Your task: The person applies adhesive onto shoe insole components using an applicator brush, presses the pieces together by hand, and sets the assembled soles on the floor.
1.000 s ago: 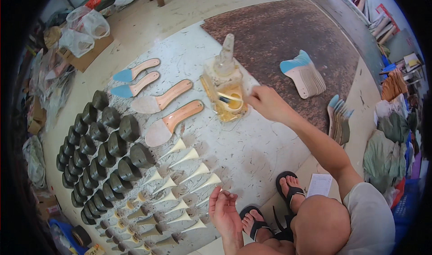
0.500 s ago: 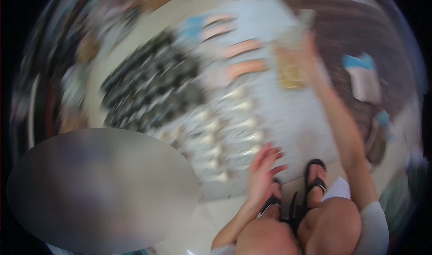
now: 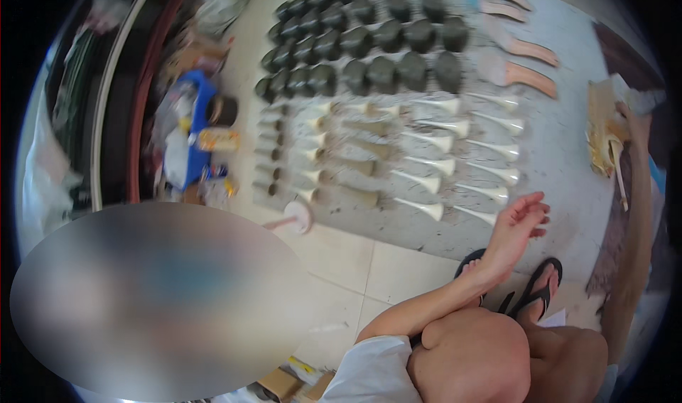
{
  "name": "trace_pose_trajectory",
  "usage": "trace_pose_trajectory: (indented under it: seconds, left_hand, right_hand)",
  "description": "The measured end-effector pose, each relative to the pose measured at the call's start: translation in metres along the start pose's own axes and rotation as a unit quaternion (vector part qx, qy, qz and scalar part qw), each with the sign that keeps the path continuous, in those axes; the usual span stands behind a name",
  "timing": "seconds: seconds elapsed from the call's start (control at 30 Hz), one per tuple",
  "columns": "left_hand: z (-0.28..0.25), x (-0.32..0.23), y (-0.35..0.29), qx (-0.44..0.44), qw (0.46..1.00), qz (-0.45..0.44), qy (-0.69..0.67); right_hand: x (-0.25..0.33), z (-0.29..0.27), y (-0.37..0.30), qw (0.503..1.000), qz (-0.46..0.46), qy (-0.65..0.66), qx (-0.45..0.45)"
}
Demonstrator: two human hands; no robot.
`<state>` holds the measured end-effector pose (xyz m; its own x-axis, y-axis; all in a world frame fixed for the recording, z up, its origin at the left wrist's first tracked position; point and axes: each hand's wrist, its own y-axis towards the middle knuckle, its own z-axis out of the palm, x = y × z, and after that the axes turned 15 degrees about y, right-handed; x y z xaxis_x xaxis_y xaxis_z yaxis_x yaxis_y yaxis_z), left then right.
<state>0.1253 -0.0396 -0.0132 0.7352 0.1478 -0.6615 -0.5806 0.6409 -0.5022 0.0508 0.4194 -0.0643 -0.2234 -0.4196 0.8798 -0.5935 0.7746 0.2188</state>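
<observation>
My right hand (image 3: 634, 122), at the far right, grips a boxy, yellowish, partly see-through container (image 3: 600, 129). A thin pale stick (image 3: 620, 179) hangs down beside it; whether it is attached I cannot tell. Empty, with fingers loosely curled and apart, my left hand (image 3: 522, 218) hovers over the near right of a grey sheet (image 3: 568, 222). Closest to that hand are rows of white, slender, flared pieces (image 3: 430, 165). Olive flared pieces (image 3: 359, 167) lie left of them. Beyond are rows of dark green rounded lumps (image 3: 383, 72) and several pinkish curved pieces (image 3: 533, 79).
At the left stands a blue crate (image 3: 202, 111) with bags and packages around it. A round pale disc with a handle (image 3: 298, 217) lies at the sheet's near left edge. A brown mat (image 3: 614, 55) borders the sheet on the right. Cardboard boxes (image 3: 280, 383) sit near the lower edge.
My view has swung left, so the sheet and its pieces appear farther right. My right hand still holds the container, now nearer the right rim. My left hand stays empty.
</observation>
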Motion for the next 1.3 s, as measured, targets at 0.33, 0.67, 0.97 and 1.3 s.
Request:
trace_pose_trajectory:
  seconds: [0.33, 0.67, 0.97, 1.3]
  left_hand:
    - [0.071, 0.043, 0.106, 0.056, 0.972, -0.199, 0.108]
    - [0.151, 0.124, 0.261, 0.074, 0.929, -0.306, 0.194]
    - [0.195, 0.157, 0.316, 0.029, 0.917, -0.342, 0.201]
    - [0.205, 0.173, 0.344, -0.062, 0.888, -0.339, 0.303]
  right_hand:
    - [0.056, -0.239, -0.122, 0.98, 0.037, 0.04, -0.194]
    - [0.071, -0.468, -0.356, 0.867, 0.362, -0.317, -0.133]
    - [-0.01, -0.495, -0.498, 0.711, 0.49, -0.481, 0.153]
    - [-0.092, -0.469, -0.553, 0.733, 0.442, -0.511, 0.077]
